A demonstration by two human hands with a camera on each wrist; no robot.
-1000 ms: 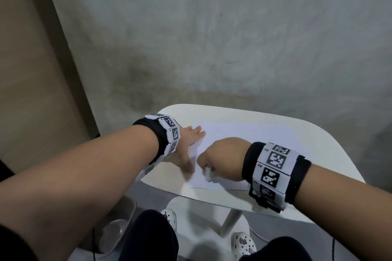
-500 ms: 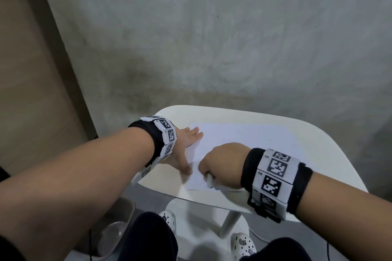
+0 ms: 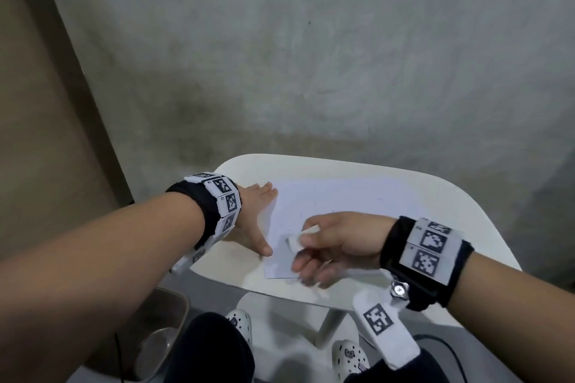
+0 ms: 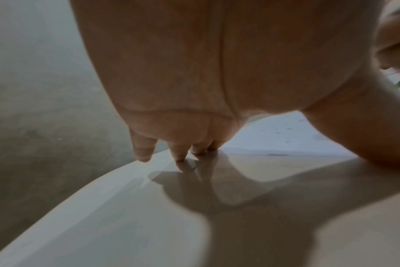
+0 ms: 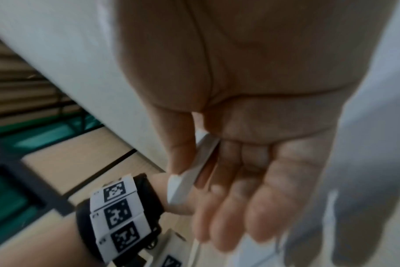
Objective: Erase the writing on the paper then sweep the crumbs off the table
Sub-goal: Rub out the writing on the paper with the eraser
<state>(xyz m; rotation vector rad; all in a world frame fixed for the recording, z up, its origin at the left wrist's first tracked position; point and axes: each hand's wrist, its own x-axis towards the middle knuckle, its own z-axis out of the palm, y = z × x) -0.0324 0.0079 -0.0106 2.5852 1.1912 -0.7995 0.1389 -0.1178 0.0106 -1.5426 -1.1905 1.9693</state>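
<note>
A white sheet of paper lies on the small white table. A few dark specks of crumbs are scattered on the sheet. My left hand lies flat at the paper's left edge, fingers spread, thumb on the sheet's near left corner; the left wrist view shows its fingertips touching the tabletop. My right hand hovers over the paper's near part, turned on its side. It pinches a white eraser between thumb and index finger, the other fingers straight. The eraser also shows in the right wrist view.
A metal bin stands on the floor below the table's left front corner. My knees and white clogs are under the table's near edge. A grey concrete wall rises behind the table.
My right hand has lifted the eraser off the paper, rolled from knuckles-up onto its side, and spread its lower fingers. The left hand stays pressed at the paper's edge.
</note>
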